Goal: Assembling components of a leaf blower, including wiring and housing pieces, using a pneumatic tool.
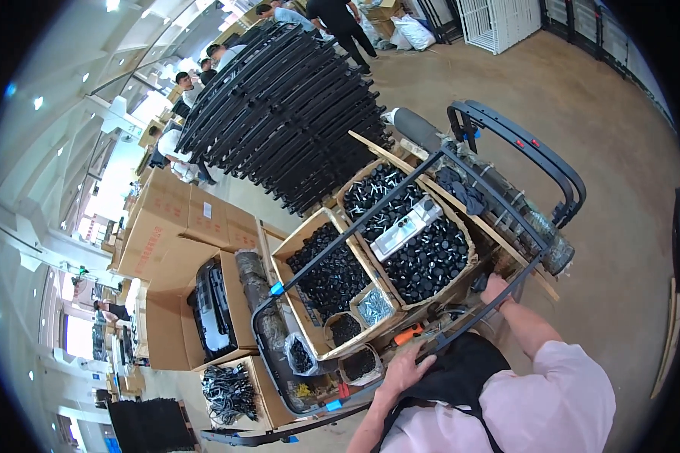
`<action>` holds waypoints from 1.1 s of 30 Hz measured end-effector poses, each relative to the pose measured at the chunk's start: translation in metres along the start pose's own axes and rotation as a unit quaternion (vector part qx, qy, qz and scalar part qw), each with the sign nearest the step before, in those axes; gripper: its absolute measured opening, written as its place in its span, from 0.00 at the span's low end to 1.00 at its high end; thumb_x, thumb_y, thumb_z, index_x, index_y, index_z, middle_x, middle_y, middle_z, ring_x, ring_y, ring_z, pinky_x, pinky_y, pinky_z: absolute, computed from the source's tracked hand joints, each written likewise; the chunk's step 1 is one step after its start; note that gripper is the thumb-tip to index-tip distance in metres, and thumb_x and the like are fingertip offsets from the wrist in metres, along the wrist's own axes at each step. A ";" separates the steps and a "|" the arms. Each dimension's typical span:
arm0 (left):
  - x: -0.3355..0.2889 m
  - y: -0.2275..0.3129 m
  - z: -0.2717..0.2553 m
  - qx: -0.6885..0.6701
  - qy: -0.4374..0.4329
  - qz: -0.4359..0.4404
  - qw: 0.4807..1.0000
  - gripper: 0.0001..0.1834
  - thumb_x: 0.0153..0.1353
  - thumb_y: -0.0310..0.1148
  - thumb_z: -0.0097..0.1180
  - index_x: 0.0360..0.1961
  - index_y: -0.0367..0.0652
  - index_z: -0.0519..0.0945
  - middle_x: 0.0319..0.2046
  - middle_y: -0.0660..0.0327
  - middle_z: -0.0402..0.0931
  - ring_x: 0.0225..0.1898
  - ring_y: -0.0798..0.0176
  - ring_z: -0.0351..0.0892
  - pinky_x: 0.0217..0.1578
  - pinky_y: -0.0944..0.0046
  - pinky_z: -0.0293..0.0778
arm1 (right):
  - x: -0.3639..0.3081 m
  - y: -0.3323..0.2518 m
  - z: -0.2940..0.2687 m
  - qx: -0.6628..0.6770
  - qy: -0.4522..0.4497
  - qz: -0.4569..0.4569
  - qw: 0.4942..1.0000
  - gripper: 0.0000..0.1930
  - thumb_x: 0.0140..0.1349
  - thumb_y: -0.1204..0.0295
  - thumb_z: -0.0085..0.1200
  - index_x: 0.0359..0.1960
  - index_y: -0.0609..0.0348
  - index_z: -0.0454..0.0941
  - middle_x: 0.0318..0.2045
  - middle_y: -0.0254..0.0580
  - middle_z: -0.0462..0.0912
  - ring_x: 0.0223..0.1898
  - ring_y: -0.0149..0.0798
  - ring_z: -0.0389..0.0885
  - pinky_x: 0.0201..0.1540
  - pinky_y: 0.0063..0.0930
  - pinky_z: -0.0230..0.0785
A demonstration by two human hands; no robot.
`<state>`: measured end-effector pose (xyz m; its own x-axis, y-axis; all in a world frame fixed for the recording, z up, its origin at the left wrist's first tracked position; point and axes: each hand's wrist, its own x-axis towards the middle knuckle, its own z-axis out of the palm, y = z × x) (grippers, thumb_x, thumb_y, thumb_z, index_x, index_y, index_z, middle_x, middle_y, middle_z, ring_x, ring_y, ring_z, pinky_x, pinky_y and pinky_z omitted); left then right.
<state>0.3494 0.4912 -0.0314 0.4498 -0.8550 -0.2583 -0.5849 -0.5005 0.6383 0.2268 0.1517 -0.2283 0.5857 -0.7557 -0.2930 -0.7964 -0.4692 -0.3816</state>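
Observation:
A large black tubular frame (pixel 363 220) lies tilted across the bench in front of me. My left hand (pixel 406 370) is on its near bar, thumb and fingers around the tube. Beyond the bar, to the right, my right hand (pixel 494 289) is closed around a small dark thing, mostly hidden by the fingers and too unclear to name. A tool with an orange body (pixel 408 334) lies just past my left hand. Blue tape pieces (pixel 277 288) mark the frame, and a second curved black bar (pixel 295 432) runs along the near left.
Open cartons hold black caps (pixel 431 264), small black parts (pixel 329 264) and silver screws (pixel 374 307). A grey metal box (pixel 406 229) sits on the caps. Padded rollers (pixel 258 291) flank them. A tall stack of black bars (pixel 287 113) stands beyond; people work behind it.

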 end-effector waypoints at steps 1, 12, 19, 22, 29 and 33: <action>0.003 -0.002 -0.003 -0.009 0.011 -0.010 1.000 0.31 0.70 0.53 0.60 0.64 0.39 0.78 0.57 0.42 0.82 0.59 0.38 0.81 0.60 0.47 0.76 | -0.020 -0.008 -0.027 0.008 -0.009 0.024 1.000 0.21 0.54 0.67 0.61 0.48 0.65 0.81 0.50 0.59 0.86 0.51 0.61 0.87 0.55 0.49 0.81; 0.131 0.077 -0.001 -0.140 -0.008 0.165 0.976 0.17 0.74 0.37 0.57 0.57 0.38 0.83 0.48 0.52 0.87 0.53 0.52 0.87 0.55 0.58 0.79 | -0.191 0.055 -0.187 0.143 -0.103 0.087 0.981 0.18 0.52 0.63 0.62 0.38 0.66 0.83 0.32 0.64 0.85 0.38 0.64 0.86 0.43 0.53 0.77; 0.220 0.204 0.041 -0.301 -0.161 0.183 0.922 0.18 0.80 0.38 0.51 0.59 0.36 0.81 0.48 0.58 0.87 0.51 0.66 0.84 0.55 0.64 0.78 | -0.209 0.061 -0.293 0.143 -0.068 0.122 0.980 0.20 0.54 0.60 0.57 0.33 0.71 0.81 0.26 0.65 0.83 0.31 0.61 0.86 0.39 0.51 0.79; 0.239 0.254 0.057 -0.350 -0.191 0.204 0.894 0.19 0.80 0.39 0.51 0.60 0.36 0.80 0.50 0.58 0.85 0.51 0.66 0.84 0.56 0.63 0.78 | -0.204 0.055 -0.333 0.062 0.000 0.096 0.993 0.21 0.54 0.59 0.56 0.32 0.72 0.81 0.24 0.63 0.82 0.28 0.60 0.86 0.36 0.51 0.79; 0.239 0.276 0.053 -0.331 -0.034 0.292 0.896 0.19 0.79 0.42 0.53 0.59 0.41 0.79 0.51 0.57 0.80 0.57 0.58 0.79 0.61 0.55 0.73 | -0.175 0.011 -0.370 0.180 0.114 0.002 0.977 0.19 0.54 0.65 0.60 0.40 0.71 0.83 0.26 0.61 0.84 0.29 0.55 0.87 0.37 0.47 0.78; 0.203 0.246 0.033 -0.404 0.047 0.257 0.877 0.19 0.78 0.39 0.53 0.62 0.40 0.76 0.55 0.57 0.78 0.58 0.63 0.76 0.61 0.60 0.72 | -0.164 0.008 -0.326 0.391 0.138 -0.117 0.903 0.16 0.59 0.75 0.58 0.49 0.65 0.84 0.35 0.36 0.88 0.35 0.29 0.83 0.39 0.32 0.77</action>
<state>0.2752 0.1899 0.0491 0.3429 -0.9054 0.2501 -0.0742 0.2394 0.9681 0.0747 0.1232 0.1023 0.5789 -0.8129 0.0635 -0.2434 -0.2466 -0.9381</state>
